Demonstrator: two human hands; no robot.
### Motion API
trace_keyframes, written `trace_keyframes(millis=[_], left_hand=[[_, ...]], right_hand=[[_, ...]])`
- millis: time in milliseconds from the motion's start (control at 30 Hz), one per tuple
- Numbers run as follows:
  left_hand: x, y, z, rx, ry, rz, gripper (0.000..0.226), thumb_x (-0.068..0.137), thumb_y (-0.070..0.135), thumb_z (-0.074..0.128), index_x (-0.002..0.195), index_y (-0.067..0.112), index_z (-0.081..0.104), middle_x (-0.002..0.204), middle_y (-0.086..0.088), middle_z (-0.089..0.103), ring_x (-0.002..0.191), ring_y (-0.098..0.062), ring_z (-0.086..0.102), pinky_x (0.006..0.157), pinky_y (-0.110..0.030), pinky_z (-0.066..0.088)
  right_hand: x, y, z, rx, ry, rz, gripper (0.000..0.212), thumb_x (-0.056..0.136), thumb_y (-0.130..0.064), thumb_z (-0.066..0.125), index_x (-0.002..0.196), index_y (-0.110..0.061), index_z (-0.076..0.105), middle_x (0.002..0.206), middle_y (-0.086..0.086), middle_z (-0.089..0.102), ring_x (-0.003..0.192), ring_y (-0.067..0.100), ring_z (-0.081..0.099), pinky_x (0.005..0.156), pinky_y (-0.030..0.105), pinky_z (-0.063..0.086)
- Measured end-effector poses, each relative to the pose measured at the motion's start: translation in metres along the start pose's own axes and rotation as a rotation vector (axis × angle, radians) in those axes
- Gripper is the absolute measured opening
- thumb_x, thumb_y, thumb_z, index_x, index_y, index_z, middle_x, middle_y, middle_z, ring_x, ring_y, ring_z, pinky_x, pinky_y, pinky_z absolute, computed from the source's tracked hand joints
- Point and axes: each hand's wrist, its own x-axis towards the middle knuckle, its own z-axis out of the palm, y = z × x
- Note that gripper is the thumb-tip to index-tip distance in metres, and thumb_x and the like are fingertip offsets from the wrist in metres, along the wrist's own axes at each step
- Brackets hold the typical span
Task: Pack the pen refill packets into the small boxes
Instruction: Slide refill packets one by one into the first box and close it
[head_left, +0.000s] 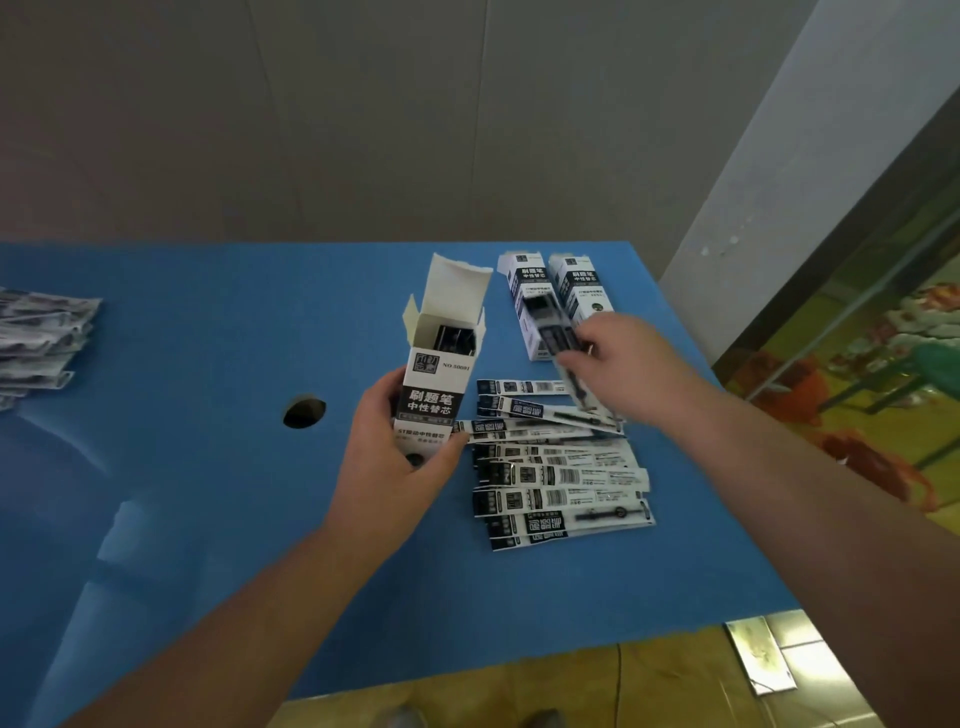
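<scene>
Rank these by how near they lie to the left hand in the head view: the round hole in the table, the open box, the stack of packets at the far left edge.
1. Open box, gripped in the left hand.
2. Round hole, just to its left.
3. Stack of packets, at the table's far left edge.

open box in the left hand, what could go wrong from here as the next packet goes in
1. The open box is held upright only by the left hand, and packets already sit inside; the packet pinched by the right hand could snag on them or on the raised flaps.
2. The loose packets fan out beside the box, one touching the left thumb; a slip could scatter them.
3. The two boxes lie behind the right hand, which could knock them.
</scene>
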Motion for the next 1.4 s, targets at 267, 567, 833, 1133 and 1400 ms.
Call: trace_keyframes(millis=[267,567,833,1133,1400], left_hand=[[0.004,-0.007,0.000,0.082,-0.010,0.050,0.067,0.081,0.019,0.083,0.128,0.043,0.043,0.124,0.009,0.057,0.113,0.000,0.059,0.094,-0.019,0.050],[0.003,-0.010,-0.003,0.075,-0.014,0.104,0.069,0.082,0.022,0.082,0.125,0.055,0.041,0.124,0.016,0.055,0.117,-0.009,0.058,0.097,-0.041,0.054],[0.001,-0.007,-0.002,0.132,-0.040,0.174,0.077,0.081,0.023,0.082,0.124,0.068,0.036,0.124,0.025,0.053,0.121,-0.014,0.056,0.098,-0.044,0.052],[0.000,-0.005,0.001,0.113,-0.016,0.154,0.074,0.081,0.025,0.082,0.124,0.065,0.038,0.120,0.027,0.053,0.118,-0.012,0.058,0.096,-0.045,0.053],[0.001,-0.002,0.005,0.190,-0.033,0.196,0.072,0.081,0.021,0.083,0.134,0.046,0.040,0.126,0.020,0.051,0.122,-0.015,0.055,0.098,-0.047,0.051]], right_hand=[[-0.033,-0.017,-0.030,0.934,0.099,0.255,0.008,0.095,-0.014,0.067,0.092,-0.007,0.069,0.072,0.006,0.062,0.059,0.012,0.058,0.065,0.029,0.057],[-0.072,-0.046,-0.034,1.498,0.311,0.146,0.015,0.098,-0.014,0.059,0.103,-0.002,0.067,0.080,0.009,0.062,0.060,0.006,0.059,0.062,0.020,0.056],[-0.074,-0.059,-0.032,1.261,0.393,0.122,0.020,0.097,-0.016,0.064,0.101,0.003,0.067,0.085,0.015,0.071,0.070,0.018,0.069,0.076,0.033,0.060],[-0.068,-0.070,-0.032,0.966,0.280,0.107,0.011,0.097,-0.020,0.067,0.089,-0.016,0.074,0.080,0.007,0.076,0.073,0.018,0.074,0.080,0.045,0.063],[-0.059,-0.068,-0.040,0.761,0.068,0.112,0.005,0.093,-0.025,0.071,0.092,-0.020,0.073,0.081,-0.001,0.077,0.074,0.012,0.074,0.080,0.046,0.062]])
